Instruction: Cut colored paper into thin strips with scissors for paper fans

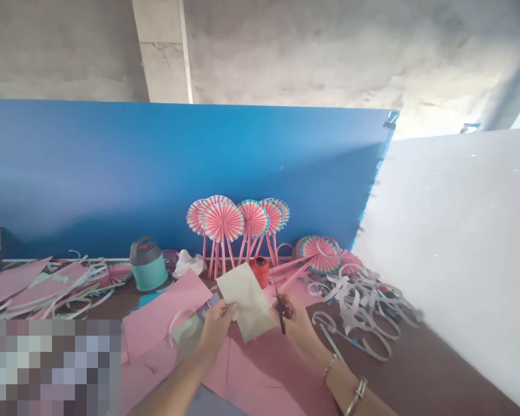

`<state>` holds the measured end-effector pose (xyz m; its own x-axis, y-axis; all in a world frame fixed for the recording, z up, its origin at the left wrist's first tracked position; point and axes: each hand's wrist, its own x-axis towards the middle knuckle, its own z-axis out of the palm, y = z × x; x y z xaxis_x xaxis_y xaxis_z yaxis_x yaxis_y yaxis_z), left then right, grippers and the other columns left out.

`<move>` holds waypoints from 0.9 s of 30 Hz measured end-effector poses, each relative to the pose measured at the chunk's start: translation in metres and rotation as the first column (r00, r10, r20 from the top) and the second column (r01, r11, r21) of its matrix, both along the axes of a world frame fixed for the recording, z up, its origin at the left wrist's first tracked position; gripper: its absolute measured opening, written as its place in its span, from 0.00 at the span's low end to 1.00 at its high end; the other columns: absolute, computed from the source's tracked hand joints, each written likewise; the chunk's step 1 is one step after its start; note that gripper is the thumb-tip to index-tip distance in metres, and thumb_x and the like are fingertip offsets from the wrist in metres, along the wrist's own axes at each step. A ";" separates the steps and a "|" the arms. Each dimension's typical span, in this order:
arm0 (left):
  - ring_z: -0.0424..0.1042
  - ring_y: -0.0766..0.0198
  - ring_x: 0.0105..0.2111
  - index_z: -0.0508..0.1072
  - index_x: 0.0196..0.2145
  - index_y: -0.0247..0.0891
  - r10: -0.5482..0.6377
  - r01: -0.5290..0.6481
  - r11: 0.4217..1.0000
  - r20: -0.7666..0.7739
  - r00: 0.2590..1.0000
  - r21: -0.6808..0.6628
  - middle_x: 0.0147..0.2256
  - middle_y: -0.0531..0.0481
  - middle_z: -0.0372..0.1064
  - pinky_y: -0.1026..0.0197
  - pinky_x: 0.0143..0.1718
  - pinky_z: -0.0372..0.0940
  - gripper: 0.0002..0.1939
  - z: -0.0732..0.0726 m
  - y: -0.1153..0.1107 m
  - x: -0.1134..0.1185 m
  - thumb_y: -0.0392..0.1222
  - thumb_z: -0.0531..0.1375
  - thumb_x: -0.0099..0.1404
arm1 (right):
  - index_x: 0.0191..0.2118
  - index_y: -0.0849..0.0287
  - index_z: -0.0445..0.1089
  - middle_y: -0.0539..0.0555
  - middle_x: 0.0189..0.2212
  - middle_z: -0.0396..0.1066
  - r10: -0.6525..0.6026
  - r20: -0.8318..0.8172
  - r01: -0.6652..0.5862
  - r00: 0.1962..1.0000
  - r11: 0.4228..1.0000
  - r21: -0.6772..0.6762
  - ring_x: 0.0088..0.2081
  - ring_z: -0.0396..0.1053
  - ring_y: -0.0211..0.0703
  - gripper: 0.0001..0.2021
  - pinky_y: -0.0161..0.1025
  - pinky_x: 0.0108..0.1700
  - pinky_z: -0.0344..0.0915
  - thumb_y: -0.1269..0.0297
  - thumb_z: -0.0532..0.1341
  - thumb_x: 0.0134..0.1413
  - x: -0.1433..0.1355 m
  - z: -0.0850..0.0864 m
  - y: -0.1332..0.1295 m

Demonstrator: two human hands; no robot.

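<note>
A pale cream sheet of paper point(248, 303) is held up in front of me, tilted. At its lower left edge, the fingers of my left hand point(218, 319) pinch it. My right hand point(292, 316) is closed around dark-handled scissors point(279, 307), whose blades point up and away beside the sheet's right edge. Whether the right fingers also touch the paper is hard to tell. Beneath both hands lie large pink paper sheets point(264, 375). Just behind the cream sheet stands a red spool of thread point(260, 270), partly covered by it.
Several pleated pink paper fans point(223, 222) stand against the blue partition point(242, 150); more fans point(318, 254) lie to their right. Curled white paper strips point(359, 306) heap on the right. A teal and grey container point(148, 264) stands left, near pink sheets point(19, 283). A white panel point(459, 231) bounds the right.
</note>
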<state>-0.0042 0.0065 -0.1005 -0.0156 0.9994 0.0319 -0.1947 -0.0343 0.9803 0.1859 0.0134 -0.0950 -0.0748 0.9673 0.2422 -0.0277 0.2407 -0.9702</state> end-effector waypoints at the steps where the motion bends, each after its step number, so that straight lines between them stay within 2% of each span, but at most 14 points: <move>1: 0.75 0.51 0.38 0.75 0.39 0.34 0.019 -0.019 1.000 0.021 1.000 0.009 0.38 0.41 0.77 0.54 0.38 0.68 0.19 -0.001 0.002 -0.003 0.50 0.63 0.54 | 0.37 0.58 0.65 0.46 0.23 0.64 0.011 -0.022 -0.012 1.000 0.999 -0.042 0.26 0.63 0.38 0.15 0.33 0.27 0.57 0.61 0.65 0.42 0.002 0.002 -0.001; 5: 0.74 0.52 0.41 0.72 0.44 0.35 0.093 -0.095 0.995 0.113 0.989 0.014 0.42 0.41 0.75 0.56 0.38 0.69 0.21 0.001 0.006 -0.016 0.51 0.61 0.56 | 0.41 0.59 0.65 0.49 0.23 0.67 0.150 -0.024 -0.151 0.988 0.965 -0.214 0.24 0.64 0.38 0.21 0.32 0.24 0.55 0.51 0.64 0.43 0.006 0.007 -0.002; 12: 0.74 0.52 0.43 0.72 0.44 0.35 0.135 -0.146 0.987 0.155 0.979 0.064 0.45 0.40 0.74 0.56 0.39 0.70 0.21 0.007 0.008 -0.026 0.51 0.61 0.56 | 0.37 0.59 0.68 0.44 0.19 0.59 0.321 0.136 -0.276 0.937 0.922 -0.272 0.20 0.57 0.32 0.22 0.31 0.21 0.50 0.49 0.67 0.37 0.006 0.002 0.000; 19: 0.73 0.50 0.44 0.72 0.46 0.35 0.104 -0.116 0.991 0.150 0.983 0.069 0.44 0.39 0.74 0.54 0.41 0.69 0.22 0.005 0.008 -0.025 0.50 0.61 0.57 | 0.34 0.59 0.69 0.42 0.17 0.54 0.332 0.171 -0.283 0.928 0.924 -0.256 0.19 0.50 0.30 0.20 0.31 0.21 0.46 0.51 0.68 0.36 0.003 0.001 -0.003; 27: 0.74 0.51 0.41 0.72 0.46 0.34 0.113 -0.119 0.992 0.136 0.984 0.041 0.43 0.41 0.75 0.55 0.38 0.69 0.23 0.005 0.009 -0.025 0.50 0.62 0.56 | 0.35 0.60 0.69 0.42 0.18 0.56 0.319 0.166 -0.266 0.933 0.923 -0.279 0.19 0.51 0.30 0.21 0.31 0.20 0.47 0.51 0.68 0.35 0.003 0.000 -0.002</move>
